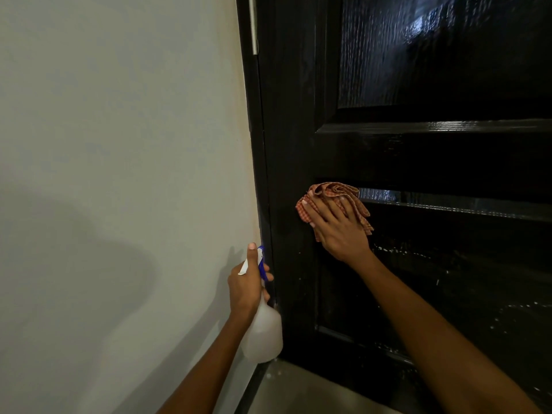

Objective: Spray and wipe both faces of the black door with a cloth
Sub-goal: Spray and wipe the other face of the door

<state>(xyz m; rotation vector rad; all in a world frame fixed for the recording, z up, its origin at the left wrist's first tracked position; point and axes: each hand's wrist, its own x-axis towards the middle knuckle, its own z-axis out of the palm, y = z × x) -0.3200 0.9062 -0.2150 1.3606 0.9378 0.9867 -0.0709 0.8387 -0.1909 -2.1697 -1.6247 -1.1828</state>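
The glossy black panelled door (433, 156) fills the right half of the head view. My right hand (334, 228) presses a bunched orange checked cloth (337, 191) flat against the door at the upper left corner of its lower panel. Wet droplets speckle that lower panel. My left hand (246, 283) grips the neck of a translucent white spray bottle (263, 336) with a blue and white trigger head, held beside the door's hinge edge, a finger stretched up over the head.
A pale wall (119, 174) takes up the left half. The black door frame (257, 144) runs down between wall and door, with a metal hinge (253, 25) near the top. A grey floor strip (298, 389) lies below the door.
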